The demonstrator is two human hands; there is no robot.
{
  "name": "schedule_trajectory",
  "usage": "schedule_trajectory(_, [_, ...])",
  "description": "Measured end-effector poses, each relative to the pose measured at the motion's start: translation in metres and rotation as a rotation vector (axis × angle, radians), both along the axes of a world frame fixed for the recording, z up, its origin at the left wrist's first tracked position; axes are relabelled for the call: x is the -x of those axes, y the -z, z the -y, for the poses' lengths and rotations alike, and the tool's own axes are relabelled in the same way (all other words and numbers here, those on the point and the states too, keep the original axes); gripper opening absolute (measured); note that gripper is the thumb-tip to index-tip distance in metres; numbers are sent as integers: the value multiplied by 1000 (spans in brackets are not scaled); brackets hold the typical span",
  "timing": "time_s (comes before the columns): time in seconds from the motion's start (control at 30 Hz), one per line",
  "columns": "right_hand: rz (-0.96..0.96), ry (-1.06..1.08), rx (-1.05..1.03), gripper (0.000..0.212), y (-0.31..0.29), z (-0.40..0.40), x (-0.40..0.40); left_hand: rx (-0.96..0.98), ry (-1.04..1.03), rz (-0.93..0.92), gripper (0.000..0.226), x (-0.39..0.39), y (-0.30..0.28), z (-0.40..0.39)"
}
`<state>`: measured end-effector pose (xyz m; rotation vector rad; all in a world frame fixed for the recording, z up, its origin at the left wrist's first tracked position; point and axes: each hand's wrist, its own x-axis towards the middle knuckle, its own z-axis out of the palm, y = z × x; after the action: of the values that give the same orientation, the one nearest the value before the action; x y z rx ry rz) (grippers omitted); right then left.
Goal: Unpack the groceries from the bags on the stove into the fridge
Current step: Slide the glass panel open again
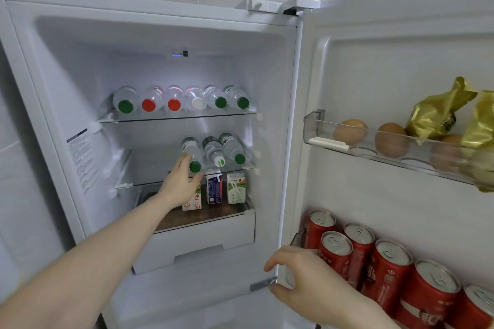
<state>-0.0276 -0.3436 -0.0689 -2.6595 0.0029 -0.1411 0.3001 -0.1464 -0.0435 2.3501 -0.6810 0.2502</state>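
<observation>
Reaching into the fridge (61, 120), your left hand (179, 185) curls its fingers around the neck end of a green-capped water bottle (193, 155), which lies on its side on the middle glass shelf (149, 180), cap toward you and touching two more bottles to its right. Judged by its clear plastic wall and full look, this bottle will be moderately heavy, smooth and prone to roll; take it around the body rather than by the cap, and leave it resting against its neighbour so it cannot wander. Above it, six bottles lie in a row on the upper shelf. Below it stand three small cartons (213, 188), light and easily crushed; hold such boxes by their flat sides. Further right, your right hand (304, 278) rests on the edge of the open door (347, 195), fingers bent around it, steadying it. On the door, eggs (349, 132) sit in the upper rack beside gold foil bags (438, 112), both fragile, and red cans (387, 270), rigid and heavy, fill the lower rack. The grocery bags and stove are out of view.
</observation>
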Motion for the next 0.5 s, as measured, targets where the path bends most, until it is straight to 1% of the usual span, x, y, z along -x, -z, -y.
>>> schedule_trajectory(0.2, [-2, -99, -44, 18, 7, 5, -1, -54, -19, -40, 68, 35, -1, -16])
schedule_trajectory(0.27, [7, -136, -53, 22, 11, 9, 2, -56, -42, -30, 65, 55, -2, -17])
schedule_trajectory(0.37, [35, -186, -82, 21, 14, 14, 11, -10, -66, 2, 58, 103, 0, -13])
schedule_trajectory(0.5, [131, -253, -115, 19, 21, 16, 28, 60, -90, 25, 53, 197, 20, -19])
